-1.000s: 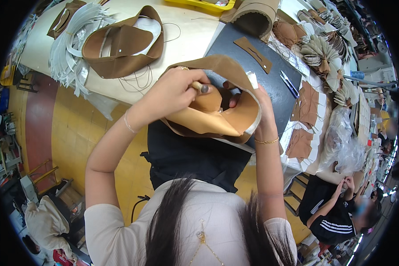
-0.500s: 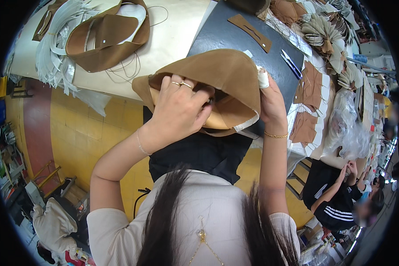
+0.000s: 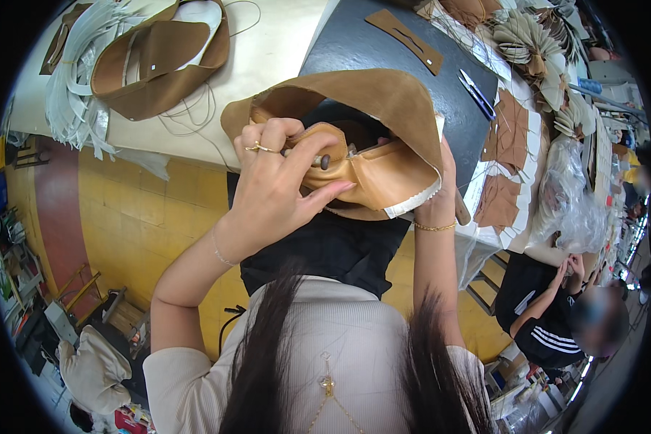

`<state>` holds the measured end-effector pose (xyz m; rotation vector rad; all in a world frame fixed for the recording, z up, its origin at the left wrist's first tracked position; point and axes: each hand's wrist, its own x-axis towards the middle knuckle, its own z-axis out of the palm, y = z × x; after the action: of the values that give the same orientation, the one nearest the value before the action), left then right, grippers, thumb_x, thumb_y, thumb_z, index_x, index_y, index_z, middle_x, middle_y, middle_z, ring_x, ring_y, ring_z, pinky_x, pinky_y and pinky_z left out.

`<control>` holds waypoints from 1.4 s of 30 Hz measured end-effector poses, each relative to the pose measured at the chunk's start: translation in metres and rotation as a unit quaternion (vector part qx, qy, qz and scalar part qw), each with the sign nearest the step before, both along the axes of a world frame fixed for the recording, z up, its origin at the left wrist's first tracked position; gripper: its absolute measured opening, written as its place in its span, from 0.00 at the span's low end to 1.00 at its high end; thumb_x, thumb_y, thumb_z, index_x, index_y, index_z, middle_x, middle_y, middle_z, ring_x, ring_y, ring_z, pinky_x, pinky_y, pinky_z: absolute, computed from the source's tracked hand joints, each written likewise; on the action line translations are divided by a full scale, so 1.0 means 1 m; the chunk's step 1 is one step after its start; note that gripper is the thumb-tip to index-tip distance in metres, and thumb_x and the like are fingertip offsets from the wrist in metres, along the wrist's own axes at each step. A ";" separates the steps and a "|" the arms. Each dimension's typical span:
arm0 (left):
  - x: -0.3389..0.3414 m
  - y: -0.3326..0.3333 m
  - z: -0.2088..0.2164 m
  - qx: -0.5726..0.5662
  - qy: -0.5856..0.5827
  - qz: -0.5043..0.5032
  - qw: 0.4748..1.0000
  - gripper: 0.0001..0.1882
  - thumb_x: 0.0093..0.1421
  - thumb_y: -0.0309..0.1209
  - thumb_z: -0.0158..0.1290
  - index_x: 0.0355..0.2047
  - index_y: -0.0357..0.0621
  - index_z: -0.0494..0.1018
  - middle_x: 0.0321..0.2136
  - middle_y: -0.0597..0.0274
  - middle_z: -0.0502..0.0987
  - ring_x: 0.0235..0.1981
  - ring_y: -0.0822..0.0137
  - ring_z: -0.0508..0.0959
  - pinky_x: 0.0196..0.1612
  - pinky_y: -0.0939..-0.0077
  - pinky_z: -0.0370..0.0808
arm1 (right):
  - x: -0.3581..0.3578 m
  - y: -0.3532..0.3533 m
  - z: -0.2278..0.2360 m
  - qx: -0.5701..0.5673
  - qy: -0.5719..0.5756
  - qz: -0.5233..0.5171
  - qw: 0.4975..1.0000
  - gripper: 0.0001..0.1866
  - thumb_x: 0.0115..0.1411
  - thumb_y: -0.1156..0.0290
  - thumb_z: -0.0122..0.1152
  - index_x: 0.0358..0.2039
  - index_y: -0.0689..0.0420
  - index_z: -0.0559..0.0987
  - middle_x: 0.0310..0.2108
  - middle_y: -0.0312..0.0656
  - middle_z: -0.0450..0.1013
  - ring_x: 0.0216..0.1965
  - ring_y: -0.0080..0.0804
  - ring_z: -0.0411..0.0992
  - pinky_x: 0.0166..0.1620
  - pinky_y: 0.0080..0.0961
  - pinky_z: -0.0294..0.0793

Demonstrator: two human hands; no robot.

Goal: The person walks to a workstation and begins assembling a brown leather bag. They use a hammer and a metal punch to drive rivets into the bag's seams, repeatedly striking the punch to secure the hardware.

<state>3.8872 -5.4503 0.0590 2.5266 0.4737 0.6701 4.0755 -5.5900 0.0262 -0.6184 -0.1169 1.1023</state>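
A brown suede-like bag body [image 3: 383, 90] with a smooth tan lining [image 3: 390, 173] is held up before me, its mouth facing me. My left hand [image 3: 267, 173] is at the left of the mouth, fingers curled round a small metal rod with a dark round end [image 3: 324, 162]; what the rod belongs to is hidden. The left thumb rests against the lining. My right hand [image 3: 441, 184] grips the bag's right side, its fingers mostly hidden behind it. A white toothed edging strip [image 3: 416, 202] shows along the lower right rim.
On the pale table at left lie another brown bag body [image 3: 141, 98] and a bundle of translucent strips [image 3: 72, 79]. The dark mat [image 3: 340, 50] bears a slotted brown piece [image 3: 405, 42] and thread snips [image 3: 476, 94]. Brown cut pieces [image 3: 506, 130] lie at right; a person [image 3: 550, 325] sits beyond.
The bag's mouth has tilted and opened toward me, showing more lining. My left hand has shifted slightly left and down, its thumb now out on the lining. My right hand has slid lower behind the bag.
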 end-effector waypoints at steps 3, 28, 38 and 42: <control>-0.001 0.000 0.000 -0.016 -0.003 0.007 1.000 0.28 0.43 0.44 0.70 0.44 0.50 0.75 0.40 0.59 0.66 0.42 0.56 0.63 0.46 0.63 0.59 | -0.002 0.002 0.002 0.013 0.027 0.004 1.000 0.20 0.69 0.68 0.45 0.57 0.67 0.64 0.42 0.63 0.74 0.41 0.52 0.78 0.42 0.43 0.83; -0.018 0.017 0.017 -0.174 -0.009 0.000 0.985 0.12 0.45 0.31 0.69 0.28 0.45 0.78 0.45 0.60 0.73 0.29 0.67 0.65 0.38 0.75 0.66 | -0.004 0.010 0.007 -0.002 0.056 0.020 0.998 0.19 0.68 0.69 0.45 0.56 0.66 0.65 0.42 0.61 0.74 0.40 0.51 0.78 0.43 0.44 0.82; -0.044 0.017 0.019 -0.600 -0.171 0.066 0.779 0.06 0.63 0.26 0.55 0.32 0.34 0.75 0.40 0.59 0.74 0.27 0.77 0.69 0.32 0.82 0.67 | -0.008 0.005 0.015 0.018 0.024 0.017 0.999 0.18 0.68 0.71 0.44 0.54 0.68 0.67 0.42 0.61 0.74 0.41 0.51 0.78 0.45 0.44 0.81; -0.042 0.037 0.014 -0.387 -0.102 0.146 0.904 0.08 0.63 0.28 0.56 0.37 0.34 0.76 0.33 0.68 0.70 0.23 0.79 0.66 0.29 0.84 0.64 | -0.011 0.003 0.019 -0.027 0.065 -0.015 0.997 0.18 0.67 0.72 0.44 0.54 0.68 0.67 0.43 0.60 0.74 0.42 0.52 0.78 0.46 0.45 0.81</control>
<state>3.8449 -5.4135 0.0725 1.6322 0.8544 0.6706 4.0648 -5.5874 0.0454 -0.5919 0.0346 1.1161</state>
